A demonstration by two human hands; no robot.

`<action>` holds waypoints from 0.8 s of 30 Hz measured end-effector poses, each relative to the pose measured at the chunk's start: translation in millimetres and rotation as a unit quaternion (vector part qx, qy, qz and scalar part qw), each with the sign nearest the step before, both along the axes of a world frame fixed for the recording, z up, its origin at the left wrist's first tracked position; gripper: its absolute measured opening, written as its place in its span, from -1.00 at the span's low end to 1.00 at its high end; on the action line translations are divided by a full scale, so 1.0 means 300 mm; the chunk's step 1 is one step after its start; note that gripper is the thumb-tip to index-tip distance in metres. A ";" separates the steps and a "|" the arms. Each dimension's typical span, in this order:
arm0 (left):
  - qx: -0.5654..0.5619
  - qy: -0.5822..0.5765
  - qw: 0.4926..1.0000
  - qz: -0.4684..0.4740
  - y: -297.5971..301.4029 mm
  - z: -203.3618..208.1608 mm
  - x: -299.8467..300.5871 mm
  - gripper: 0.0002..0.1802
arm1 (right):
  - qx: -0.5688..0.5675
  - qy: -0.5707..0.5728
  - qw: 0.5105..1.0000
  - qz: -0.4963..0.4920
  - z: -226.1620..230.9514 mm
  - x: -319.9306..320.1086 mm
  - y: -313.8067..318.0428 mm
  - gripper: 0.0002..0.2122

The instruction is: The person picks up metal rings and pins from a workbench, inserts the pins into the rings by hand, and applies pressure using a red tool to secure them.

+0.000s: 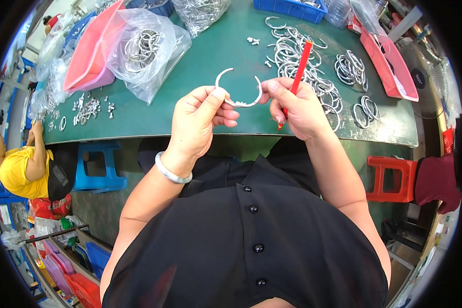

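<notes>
My left hand (192, 123) pinches a thin silver open bangle (247, 105) between thumb and fingers, just above the near edge of the table. The bangle's gap faces away from me, and small pale pieces show along its near curve. My right hand (300, 108) has a slim red pen (300, 72) tucked in it, one end sticking up and the other pointing down toward the table edge. The thumb and forefinger of that hand meet at the right side of the bangle; whether they grip it or only touch it is hard to tell.
Loose silver bangles (292, 49) lie heaped at the right, with a smaller pile (350, 69) beyond. A pink basket (403, 77) stands far right, another pink basket (90, 51) left. A clear bag of bangles (154, 77) and small metal parts (90, 110) lie left. A person in yellow (23, 172) sits left.
</notes>
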State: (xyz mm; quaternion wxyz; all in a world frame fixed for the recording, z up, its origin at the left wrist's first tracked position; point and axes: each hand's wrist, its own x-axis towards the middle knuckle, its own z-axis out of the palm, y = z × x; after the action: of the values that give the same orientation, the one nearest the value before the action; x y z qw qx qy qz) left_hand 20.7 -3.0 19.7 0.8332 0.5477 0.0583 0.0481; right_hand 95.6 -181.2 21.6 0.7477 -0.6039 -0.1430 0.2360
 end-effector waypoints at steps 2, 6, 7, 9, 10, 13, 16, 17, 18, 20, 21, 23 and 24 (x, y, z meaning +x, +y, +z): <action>-0.002 0.002 1.000 -0.002 0.001 0.002 -0.001 -0.81 | -0.015 0.010 1.000 0.018 0.005 -0.001 0.003 -0.82; -0.010 0.006 1.000 -0.011 0.003 0.006 -0.003 -0.81 | -0.013 0.014 1.000 0.022 0.015 -0.008 0.011 -0.84; -0.011 0.008 1.000 -0.013 0.003 0.008 -0.003 -0.82 | -0.013 0.014 1.000 0.022 0.015 -0.008 0.011 -0.85; -0.007 0.005 1.000 -0.013 0.001 0.012 -0.005 -0.82 | -0.013 0.014 1.000 0.022 0.016 -0.008 0.011 -0.85; -0.003 0.002 1.000 -0.013 0.001 0.014 -0.006 -0.82 | -0.012 0.016 1.000 0.023 0.015 -0.008 0.011 -0.85; 0.015 -0.016 1.000 -0.005 -0.008 0.018 -0.011 -0.82 | -0.010 0.016 1.000 0.024 0.018 -0.009 0.011 -0.85; 0.043 -0.043 0.998 -0.001 -0.013 0.019 -0.017 -0.83 | -0.008 0.013 1.000 0.024 0.021 -0.011 0.013 -0.85; 0.043 -0.043 0.998 -0.001 -0.014 0.019 -0.020 -0.83 | -0.006 0.011 1.000 0.024 0.022 -0.011 0.014 -0.85; 0.049 -0.053 0.997 0.001 -0.016 0.019 -0.022 -0.84 | -0.006 0.010 1.000 0.024 0.023 -0.012 0.014 -0.85; 0.055 -0.064 0.996 0.003 -0.018 0.020 -0.026 -0.84 | -0.005 0.005 1.000 0.025 0.022 -0.013 0.015 -0.85; 0.062 -0.069 0.996 0.004 -0.018 0.022 -0.028 -0.84 | -0.005 0.005 1.000 0.025 0.023 -0.014 0.015 -0.85; 0.068 -0.074 0.995 0.006 -0.020 0.025 -0.032 -0.85 | -0.002 0.005 1.000 0.022 0.023 -0.017 0.017 -0.85; 0.067 -0.074 0.995 0.007 -0.021 0.027 -0.034 -0.83 | -0.003 0.005 1.000 0.022 0.023 -0.018 0.017 -0.85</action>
State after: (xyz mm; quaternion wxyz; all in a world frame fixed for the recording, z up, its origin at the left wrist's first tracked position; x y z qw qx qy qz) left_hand 10.5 -9.4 27.7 0.7962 0.5971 -0.0034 0.0980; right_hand 90.2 -176.1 28.4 0.7413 -0.6014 -0.1525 0.2559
